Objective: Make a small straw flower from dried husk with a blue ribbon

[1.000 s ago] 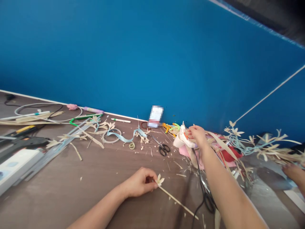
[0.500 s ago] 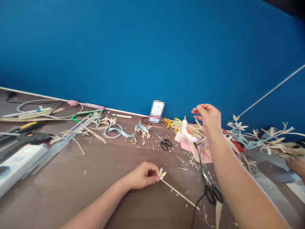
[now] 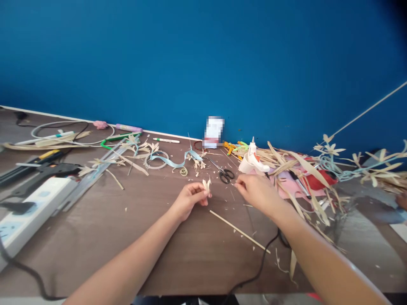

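My left hand [image 3: 192, 199] pinches a small cream flower [image 3: 206, 186] that looks made of dried leaf strips. It is raised over the brown table [image 3: 152, 237]. My right hand [image 3: 256, 194] is to the right of it, with thumb and fingertips pressed together. Whatever its fingers may hold is too small to make out. A thin pale stick [image 3: 240, 231] lies on the table between my forearms. Beyond my right hand stands a white glue gun [image 3: 254, 157], nozzle up, in a cream round holder [image 3: 245, 165]. Black-handled scissors [image 3: 226, 176] lie between the two hands, farther back.
A white power strip [image 3: 38, 207] and a black glue gun [image 3: 47, 171] lie at left. Dried leaf strips [image 3: 295, 159] are heaped at right, near a pink sheet [image 3: 288, 186]. Black cable [image 3: 254, 275] crosses the front. Another person's hand [image 3: 401, 201] shows at the right edge.
My right hand has come down and left from near the glue gun toward my left hand. My left hand has lifted the flower away from the stick's end. The view has shifted slightly.
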Demonstrator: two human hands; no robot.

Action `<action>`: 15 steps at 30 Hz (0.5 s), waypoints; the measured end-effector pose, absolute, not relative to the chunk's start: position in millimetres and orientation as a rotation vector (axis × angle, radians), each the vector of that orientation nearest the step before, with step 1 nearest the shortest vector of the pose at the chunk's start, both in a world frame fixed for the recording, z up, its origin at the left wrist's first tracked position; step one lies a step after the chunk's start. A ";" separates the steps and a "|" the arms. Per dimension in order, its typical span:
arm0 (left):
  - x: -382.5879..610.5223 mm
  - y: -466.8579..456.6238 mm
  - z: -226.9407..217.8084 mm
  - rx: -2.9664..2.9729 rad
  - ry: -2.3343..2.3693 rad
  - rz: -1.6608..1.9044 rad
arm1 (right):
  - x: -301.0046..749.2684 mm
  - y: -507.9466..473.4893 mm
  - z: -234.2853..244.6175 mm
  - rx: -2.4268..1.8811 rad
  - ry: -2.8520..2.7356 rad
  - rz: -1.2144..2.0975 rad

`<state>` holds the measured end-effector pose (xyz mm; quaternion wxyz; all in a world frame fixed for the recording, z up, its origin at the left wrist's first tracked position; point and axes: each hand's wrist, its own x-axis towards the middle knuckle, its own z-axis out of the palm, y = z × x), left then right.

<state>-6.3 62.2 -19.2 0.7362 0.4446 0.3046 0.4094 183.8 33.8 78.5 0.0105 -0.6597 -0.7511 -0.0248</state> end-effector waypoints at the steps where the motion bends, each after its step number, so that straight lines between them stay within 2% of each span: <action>1: -6.5 62.5 -19.6 0.959 0.670 0.911 | 184.5 31.9 76.5 -2.061 -2.322 -0.051; 8: -5.9 62.7 -22.7 0.906 0.658 0.942 | 192.2 22.9 63.6 -1.847 -2.278 0.316; 13: -3.7 61.2 -18.8 0.938 0.691 0.989 | 190.8 14.8 53.6 -1.899 -2.184 0.253; 15: -2.4 60.2 -16.2 0.958 0.749 1.022 | 190.4 10.3 52.0 -1.817 -2.215 0.342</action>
